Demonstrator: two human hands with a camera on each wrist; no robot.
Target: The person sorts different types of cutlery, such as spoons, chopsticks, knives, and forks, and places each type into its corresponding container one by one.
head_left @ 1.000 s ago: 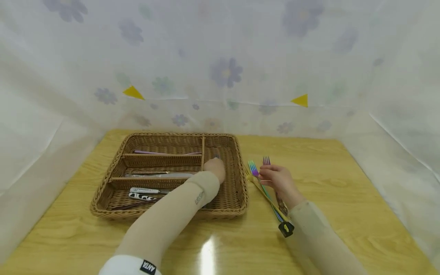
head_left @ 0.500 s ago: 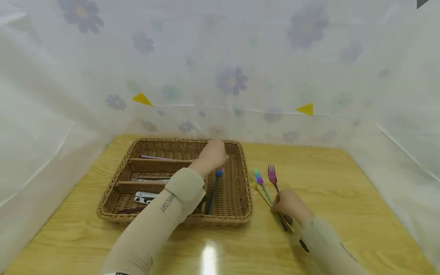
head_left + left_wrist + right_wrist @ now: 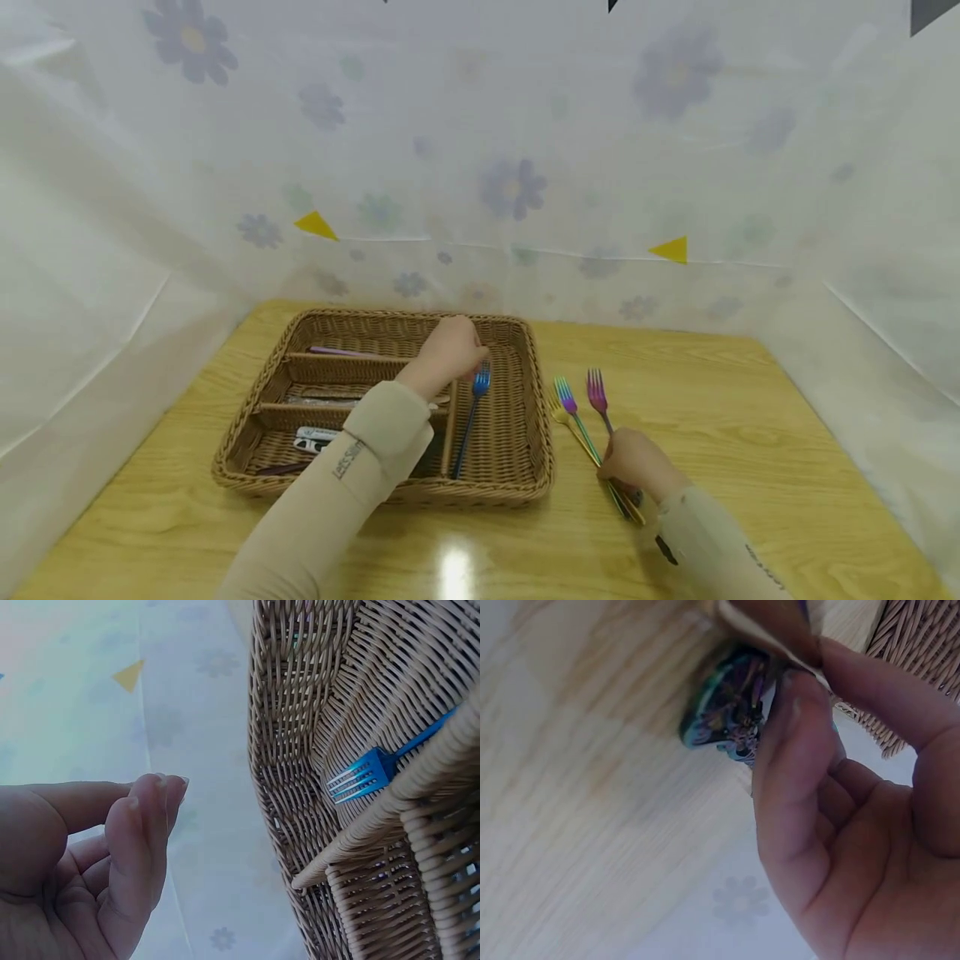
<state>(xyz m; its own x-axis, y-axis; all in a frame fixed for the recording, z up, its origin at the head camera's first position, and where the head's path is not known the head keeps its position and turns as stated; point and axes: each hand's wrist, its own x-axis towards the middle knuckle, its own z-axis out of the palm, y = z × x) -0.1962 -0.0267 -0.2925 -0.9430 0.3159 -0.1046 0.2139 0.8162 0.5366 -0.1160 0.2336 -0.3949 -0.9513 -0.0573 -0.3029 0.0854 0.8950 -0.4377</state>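
Note:
My left hand [image 3: 447,354] is over the wicker basket's divider, with its fingers loosely bent and nothing between them in the left wrist view. Below it, a blue fork [image 3: 471,421] lies in the right-hand compartment, tines toward the far side. On the table right of the basket lie a gold fork [image 3: 559,411], a rainbow fork [image 3: 567,396] and a purple fork [image 3: 596,390]. My right hand [image 3: 639,464] pinches the gold fork's handle [image 3: 776,630] between thumb and finger. An ornate dark iridescent handle end [image 3: 731,705] shows close by it in the right wrist view.
The wicker basket [image 3: 542,400] has several compartments. A purple utensil [image 3: 341,352] lies in the far left one, and white and black-patterned handles [image 3: 311,442] in the near left one. White floral sheeting [image 3: 480,167] encloses the wooden table [image 3: 697,400].
My left hand has come up out of the right compartment and away leftward, leaving the blue fork there. My right hand has moved nearer, from the fork heads down to the handles.

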